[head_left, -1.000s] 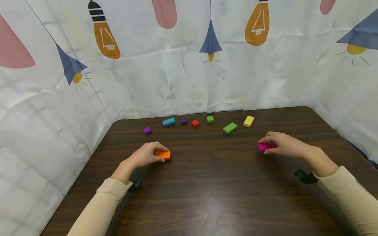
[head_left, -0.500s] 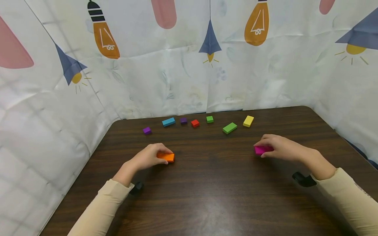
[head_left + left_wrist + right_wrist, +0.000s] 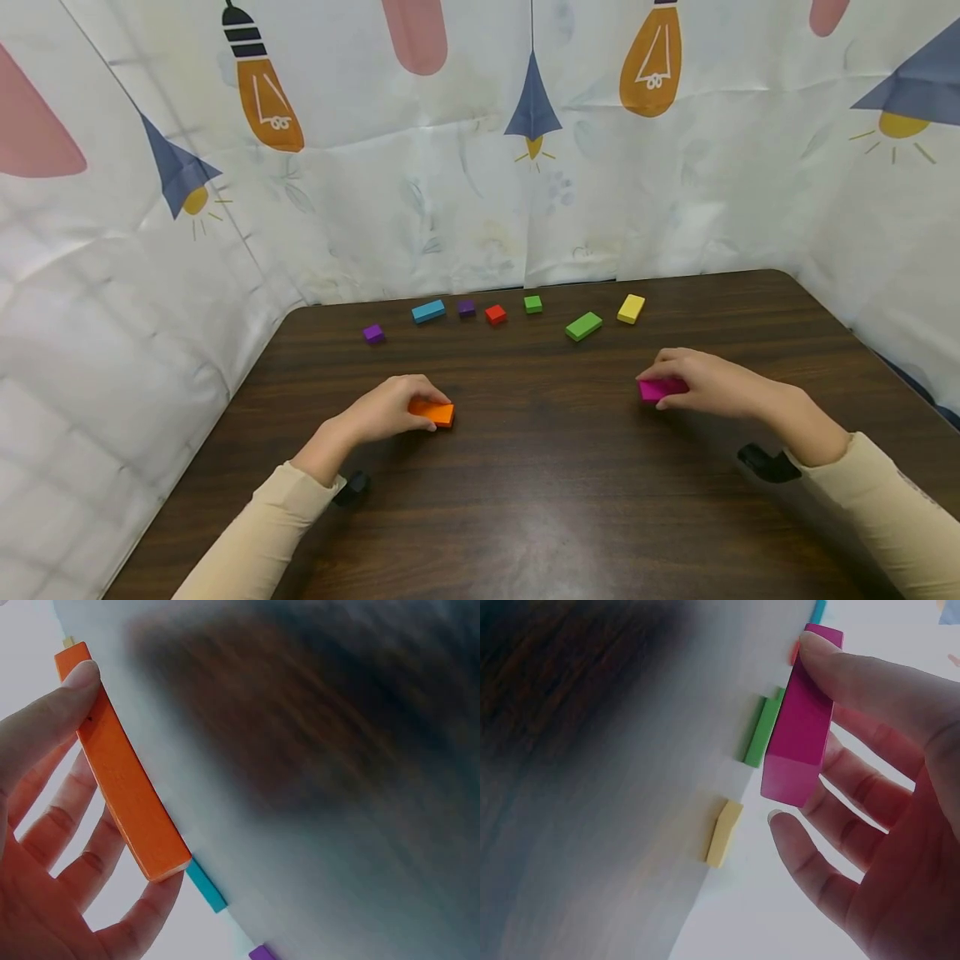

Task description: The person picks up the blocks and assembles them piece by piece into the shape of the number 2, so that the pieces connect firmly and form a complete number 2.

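My left hand (image 3: 392,407) holds an orange block (image 3: 437,413) between thumb and fingers, left of the table's middle. In the left wrist view the long orange block (image 3: 133,772) has the thumb on its near face and the fingers behind it. On the right side, my right hand (image 3: 712,383) pinches a magenta block (image 3: 660,389). The right wrist view shows the thumb across the magenta block (image 3: 802,720), most fingers behind it and the little finger apart from it. A wide stretch of table lies between the two hands.
Along the back of the dark wooden table (image 3: 517,500) lie a purple block (image 3: 373,334), a blue block (image 3: 428,312), a dark purple block (image 3: 467,308), a red block (image 3: 496,314), a small green block (image 3: 532,304), a longer green block (image 3: 583,326) and a yellow block (image 3: 631,308). Behind hangs a printed curtain (image 3: 465,192).
Both hands have drawn nearer to the person and slightly inward: the left moves right with the orange block, the right moves left with the magenta block. The blocks at the back stay put.
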The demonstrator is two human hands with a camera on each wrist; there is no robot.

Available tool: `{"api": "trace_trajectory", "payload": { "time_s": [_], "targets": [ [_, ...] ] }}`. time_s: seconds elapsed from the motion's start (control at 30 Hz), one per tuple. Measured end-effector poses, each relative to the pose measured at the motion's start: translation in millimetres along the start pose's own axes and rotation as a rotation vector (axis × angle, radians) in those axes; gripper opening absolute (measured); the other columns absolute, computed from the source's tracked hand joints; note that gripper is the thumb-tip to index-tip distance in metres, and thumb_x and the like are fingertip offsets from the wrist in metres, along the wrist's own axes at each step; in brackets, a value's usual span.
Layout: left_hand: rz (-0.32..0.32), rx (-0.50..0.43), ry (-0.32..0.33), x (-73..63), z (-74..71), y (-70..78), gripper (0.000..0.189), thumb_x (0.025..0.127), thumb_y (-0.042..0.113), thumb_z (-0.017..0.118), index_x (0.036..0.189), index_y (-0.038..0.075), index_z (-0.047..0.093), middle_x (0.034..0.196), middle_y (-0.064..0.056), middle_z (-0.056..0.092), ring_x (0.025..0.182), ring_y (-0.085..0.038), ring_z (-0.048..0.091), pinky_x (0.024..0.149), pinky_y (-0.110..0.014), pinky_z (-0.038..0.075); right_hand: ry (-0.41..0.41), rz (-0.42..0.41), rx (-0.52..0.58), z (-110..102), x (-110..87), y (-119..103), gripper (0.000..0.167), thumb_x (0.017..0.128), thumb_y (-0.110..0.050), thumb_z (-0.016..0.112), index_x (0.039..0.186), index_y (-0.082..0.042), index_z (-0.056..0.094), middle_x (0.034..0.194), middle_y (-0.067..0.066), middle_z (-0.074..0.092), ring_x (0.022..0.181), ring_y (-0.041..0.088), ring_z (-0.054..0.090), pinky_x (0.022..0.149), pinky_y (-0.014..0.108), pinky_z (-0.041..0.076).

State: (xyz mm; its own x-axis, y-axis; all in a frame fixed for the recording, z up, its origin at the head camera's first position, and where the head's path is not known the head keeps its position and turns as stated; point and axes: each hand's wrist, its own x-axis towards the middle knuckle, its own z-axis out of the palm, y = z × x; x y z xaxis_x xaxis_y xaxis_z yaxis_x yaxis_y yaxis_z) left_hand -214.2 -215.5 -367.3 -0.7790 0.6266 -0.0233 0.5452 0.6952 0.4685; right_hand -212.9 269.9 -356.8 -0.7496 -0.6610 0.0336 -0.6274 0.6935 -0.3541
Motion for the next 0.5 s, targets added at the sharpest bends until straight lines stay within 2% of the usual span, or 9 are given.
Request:
{"api": "trace_trajectory", "payload": {
  "time_s": [0.27, 0.5],
  "targets": [
    [0.009, 0.02, -0.005, -1.8, 0.9, 4.5, 0.032, 0.088, 0.011, 0.083, 0.119, 0.012, 0.076, 0.114, 0.003, 0.068, 0.103, -0.018, 0.062, 0.094, -0.042, 0.052, -0.001, -0.032, 0.0, 2, -0.6, -7, 0.036, 0.089, -0.019, 0.082, 0.122, -0.008, 0.074, 0.102, -0.009, 0.057, 0.09, 0.011, 0.052, 0.074, 0.029, 0.051],
    [0.016, 0.035, -0.01, -2.4, 2.0, 9.0, 0.032, 0.088, 0.012, 0.083, 0.119, 0.012, 0.076, 0.112, 0.004, 0.068, 0.102, -0.017, 0.061, 0.094, -0.041, 0.052, -0.004, -0.057, -0.008, 3, -0.4, -14, 0.036, 0.088, -0.018, 0.083, 0.122, -0.007, 0.074, 0.105, -0.006, 0.059, 0.091, 0.012, 0.054, 0.076, 0.031, 0.053]
  ]
}}
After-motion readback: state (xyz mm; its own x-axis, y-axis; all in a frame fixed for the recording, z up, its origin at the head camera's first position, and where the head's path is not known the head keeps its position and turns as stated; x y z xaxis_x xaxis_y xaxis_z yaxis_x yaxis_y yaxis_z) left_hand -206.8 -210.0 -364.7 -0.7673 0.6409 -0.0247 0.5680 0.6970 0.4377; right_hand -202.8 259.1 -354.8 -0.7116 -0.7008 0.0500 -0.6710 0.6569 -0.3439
